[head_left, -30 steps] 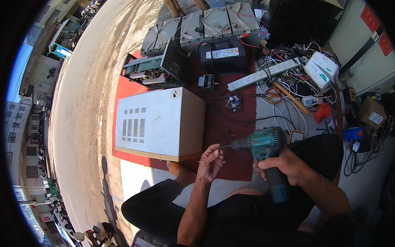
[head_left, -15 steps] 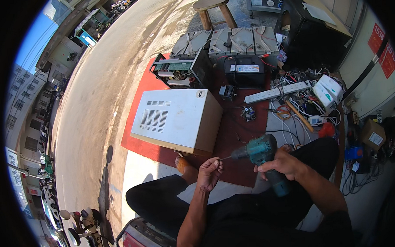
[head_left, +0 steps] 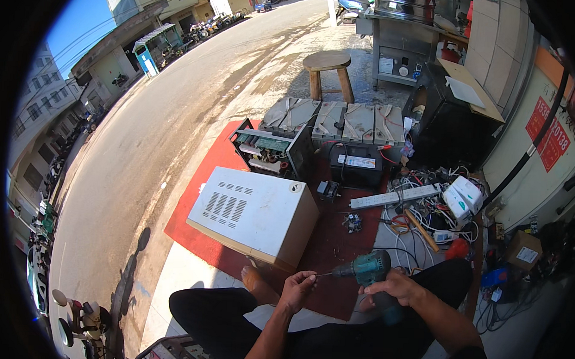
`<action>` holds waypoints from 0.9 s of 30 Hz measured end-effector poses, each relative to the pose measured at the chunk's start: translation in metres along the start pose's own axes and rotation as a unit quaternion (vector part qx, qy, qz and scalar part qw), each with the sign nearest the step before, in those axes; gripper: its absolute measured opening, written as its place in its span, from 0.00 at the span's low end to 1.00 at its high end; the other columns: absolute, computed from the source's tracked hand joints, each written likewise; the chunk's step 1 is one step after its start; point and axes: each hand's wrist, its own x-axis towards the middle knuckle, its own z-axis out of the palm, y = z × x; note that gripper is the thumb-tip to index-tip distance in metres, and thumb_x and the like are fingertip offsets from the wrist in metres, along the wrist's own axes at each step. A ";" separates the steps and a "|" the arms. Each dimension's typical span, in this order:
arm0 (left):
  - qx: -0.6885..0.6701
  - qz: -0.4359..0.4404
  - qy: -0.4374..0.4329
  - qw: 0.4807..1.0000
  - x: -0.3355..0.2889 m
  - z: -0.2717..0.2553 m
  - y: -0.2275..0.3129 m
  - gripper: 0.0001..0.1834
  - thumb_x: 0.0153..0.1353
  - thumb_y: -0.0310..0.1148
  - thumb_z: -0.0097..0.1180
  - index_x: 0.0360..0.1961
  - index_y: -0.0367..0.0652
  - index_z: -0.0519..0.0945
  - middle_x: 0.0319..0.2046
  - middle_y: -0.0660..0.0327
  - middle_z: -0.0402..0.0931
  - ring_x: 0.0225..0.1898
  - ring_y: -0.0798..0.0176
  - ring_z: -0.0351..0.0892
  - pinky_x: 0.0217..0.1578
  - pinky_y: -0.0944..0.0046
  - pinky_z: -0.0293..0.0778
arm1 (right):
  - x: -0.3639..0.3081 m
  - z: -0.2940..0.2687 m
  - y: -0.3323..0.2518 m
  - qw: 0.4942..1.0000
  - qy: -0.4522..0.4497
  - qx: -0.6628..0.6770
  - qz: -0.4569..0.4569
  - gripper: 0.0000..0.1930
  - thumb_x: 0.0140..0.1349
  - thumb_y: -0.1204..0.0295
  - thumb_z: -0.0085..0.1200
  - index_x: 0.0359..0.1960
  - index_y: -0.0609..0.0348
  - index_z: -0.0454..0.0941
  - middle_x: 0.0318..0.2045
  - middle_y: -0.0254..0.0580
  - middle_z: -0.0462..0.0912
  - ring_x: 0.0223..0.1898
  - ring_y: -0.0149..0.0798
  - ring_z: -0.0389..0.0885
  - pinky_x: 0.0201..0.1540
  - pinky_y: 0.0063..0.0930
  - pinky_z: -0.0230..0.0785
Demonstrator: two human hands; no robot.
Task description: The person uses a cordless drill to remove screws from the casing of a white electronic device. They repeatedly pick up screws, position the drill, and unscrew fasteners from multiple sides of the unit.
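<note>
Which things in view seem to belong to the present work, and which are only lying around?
Seem in use:
teal drill, in the right grip
thin bit, pinched by the left grip

Apparently just lying about:
white power strip
black battery
tangled cables
vented white case, role unclear

Left hand (head_left: 298, 290) raised, thumb and fingertips pinched. Left forearm (head_left: 270, 336) slants up and right from lower edge. Right hand (head_left: 394, 287) wrapped in a grip, thumb pointing left; right forearm (head_left: 448, 324) slants up and left. Hands near each other, not touching. Knees (head_left: 208, 306) bent, spread.
</note>
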 end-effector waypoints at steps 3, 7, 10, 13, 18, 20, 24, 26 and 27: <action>-0.084 -0.024 -0.014 0.996 0.000 0.000 0.002 0.05 0.75 0.30 0.61 0.45 0.39 0.83 0.36 0.62 0.82 0.36 0.68 0.79 0.42 0.66 0.76 | 0.002 -0.001 0.000 1.000 -0.003 0.025 0.014 0.16 0.64 0.74 0.66 0.51 0.68 0.81 0.45 0.48 0.87 0.34 0.35 0.86 0.38 0.36 0.84; -0.138 -0.045 -0.017 0.989 0.000 0.000 0.004 0.08 0.75 0.34 0.62 0.43 0.40 0.83 0.35 0.63 0.82 0.35 0.68 0.79 0.39 0.66 0.76 | 0.003 -0.003 -0.002 1.000 -0.019 0.022 0.005 0.16 0.64 0.74 0.65 0.52 0.67 0.81 0.45 0.46 0.87 0.35 0.34 0.85 0.40 0.35 0.83; -0.135 -0.062 0.000 0.989 0.003 0.001 0.005 0.09 0.76 0.36 0.62 0.42 0.40 0.82 0.35 0.62 0.81 0.35 0.66 0.79 0.39 0.66 0.76 | 0.003 -0.004 -0.001 0.998 -0.034 -0.034 -0.036 0.16 0.63 0.76 0.66 0.52 0.64 0.82 0.44 0.44 0.87 0.36 0.33 0.85 0.42 0.31 0.81; -0.136 -0.078 0.019 0.987 0.007 0.001 0.006 0.09 0.76 0.35 0.61 0.42 0.40 0.82 0.34 0.61 0.81 0.35 0.65 0.79 0.39 0.65 0.76 | 0.006 -0.003 0.003 0.996 -0.042 -0.042 -0.066 0.18 0.63 0.77 0.67 0.54 0.63 0.81 0.43 0.43 0.87 0.36 0.33 0.85 0.41 0.31 0.81; -0.193 -0.074 0.023 0.978 0.016 0.003 0.005 0.07 0.77 0.33 0.59 0.41 0.42 0.81 0.33 0.60 0.81 0.36 0.63 0.79 0.39 0.65 0.77 | 0.013 -0.003 0.010 0.996 -0.039 -0.023 -0.080 0.19 0.64 0.76 0.67 0.55 0.65 0.79 0.44 0.44 0.86 0.36 0.34 0.86 0.41 0.32 0.82; -0.165 -0.077 0.047 0.982 0.019 0.007 0.006 0.08 0.75 0.35 0.62 0.41 0.42 0.81 0.32 0.60 0.81 0.35 0.63 0.79 0.39 0.65 0.77 | 0.015 -0.005 0.010 0.999 -0.013 0.012 -0.045 0.19 0.64 0.75 0.68 0.56 0.65 0.79 0.44 0.46 0.86 0.37 0.35 0.86 0.42 0.33 0.82; -0.129 -0.092 0.099 0.982 0.027 0.019 0.017 0.12 0.72 0.40 0.67 0.39 0.44 0.81 0.30 0.61 0.81 0.33 0.63 0.79 0.38 0.65 0.77 | 0.019 -0.007 0.010 0.997 0.017 0.023 -0.070 0.19 0.66 0.73 0.68 0.56 0.64 0.79 0.44 0.46 0.86 0.38 0.37 0.88 0.42 0.34 0.83; -0.115 -0.074 0.085 0.987 0.036 0.026 0.023 0.13 0.71 0.42 0.69 0.40 0.44 0.82 0.30 0.61 0.81 0.32 0.64 0.79 0.37 0.65 0.77 | 0.022 -0.012 0.009 0.996 0.032 0.018 -0.082 0.19 0.66 0.72 0.69 0.56 0.62 0.79 0.44 0.45 0.86 0.38 0.36 0.88 0.42 0.33 0.84; -0.110 -0.081 0.101 0.985 0.038 0.027 0.027 0.14 0.70 0.43 0.70 0.41 0.44 0.82 0.30 0.61 0.82 0.32 0.64 0.79 0.37 0.65 0.77 | 0.025 -0.011 0.012 0.996 0.045 0.016 -0.070 0.19 0.66 0.71 0.69 0.55 0.62 0.79 0.43 0.44 0.87 0.38 0.36 0.88 0.42 0.33 0.84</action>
